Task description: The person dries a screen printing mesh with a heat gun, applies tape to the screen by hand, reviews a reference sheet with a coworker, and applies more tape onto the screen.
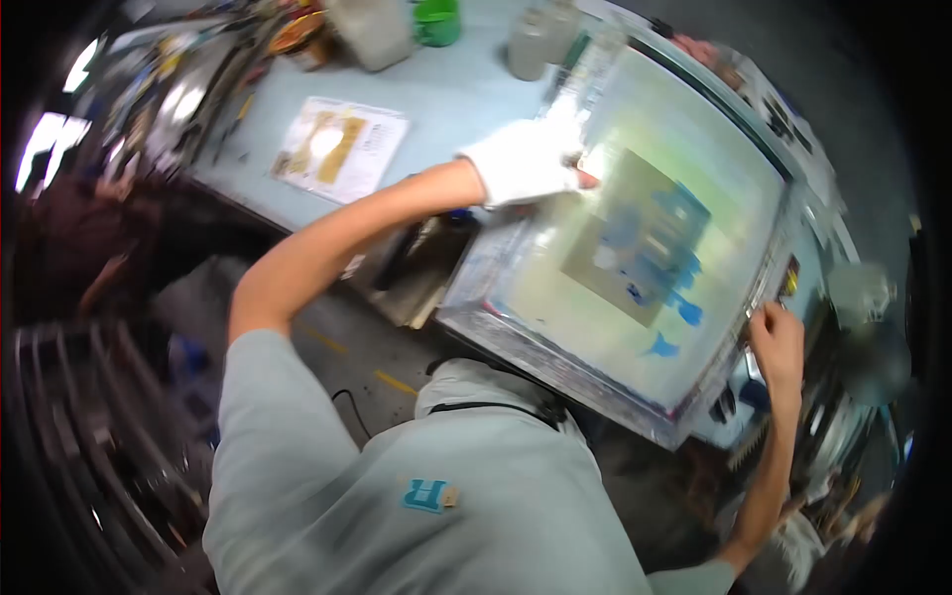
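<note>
A framed printing screen (555, 297) with a pale yellow-green mesh lies tilted before me, a grey rectangle and blue ink patches at its middle. My left hand (526, 164), in a white glove with bare fingertips showing, is closed at the screen's left rail. Its fingers are partly hidden and slightly blurred. On the opposite side, my bare right hand (776, 342) is curled into a closed grip at the right rail. What lies inside its fingers is mostly hidden.
A printed sheet (342, 149) lies on the light blue table (451, 99). Behind it stand a green cup (436, 22), a whitish container (369, 30), an orange-rimmed tub (300, 40) and a cloudy bottle (529, 45). A person (89, 228) is at far left, beside a dark rack (89, 416).
</note>
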{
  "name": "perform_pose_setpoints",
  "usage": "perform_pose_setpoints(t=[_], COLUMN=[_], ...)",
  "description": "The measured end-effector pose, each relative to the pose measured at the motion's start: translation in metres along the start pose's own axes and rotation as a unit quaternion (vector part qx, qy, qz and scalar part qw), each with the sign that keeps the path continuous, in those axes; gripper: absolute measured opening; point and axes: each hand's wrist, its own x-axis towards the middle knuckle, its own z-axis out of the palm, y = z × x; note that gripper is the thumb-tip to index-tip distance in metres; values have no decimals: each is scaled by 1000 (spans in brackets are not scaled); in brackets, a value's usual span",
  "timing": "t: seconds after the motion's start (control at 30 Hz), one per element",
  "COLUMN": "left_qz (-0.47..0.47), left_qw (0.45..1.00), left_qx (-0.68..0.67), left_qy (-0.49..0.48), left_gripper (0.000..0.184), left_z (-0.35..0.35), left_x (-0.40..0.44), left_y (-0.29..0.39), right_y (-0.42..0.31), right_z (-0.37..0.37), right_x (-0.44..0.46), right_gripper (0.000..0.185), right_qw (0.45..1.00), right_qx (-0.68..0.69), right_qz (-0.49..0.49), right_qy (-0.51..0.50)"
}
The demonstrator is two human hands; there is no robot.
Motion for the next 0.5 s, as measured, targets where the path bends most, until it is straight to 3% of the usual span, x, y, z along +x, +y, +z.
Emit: perform_pose_setpoints(t=[0.03, 0.07, 0.2, 0.27, 0.33, 0.4, 0.5], left_qz=[58, -1, 68, 59, 90, 73, 63], left_qw=[996, 998, 997, 998, 995, 996, 995], left_qx=[25, -65, -24, -30, 1, -38, -71], left_qy=[60, 1, 37, 24, 50, 30, 25], left_gripper=[41, 39, 37, 36, 35, 34, 32], left_z=[17, 2, 10, 5, 12, 11, 7], left_x=[10, -4, 0, -6, 2, 0, -6], left_y=[-26, -3, -13, -10, -18, -15, -13], right_y=[18, 15, 32, 26, 19, 13, 39], right_z=[6, 4, 12, 11, 7, 7, 14], right_x=[6, 5, 11, 10, 3, -9, -32], right_gripper=[25, 24, 27, 29, 29, 30, 37], right_qw=[999, 1000, 1000, 1000, 995, 994, 998], right_qx=[2, -19, 2, -14, -86, -93, -10], right_qz=[-36, -21, 16, 16, -54, -59, -14], right_qy=[17, 8, 8, 8, 15, -7, -61])
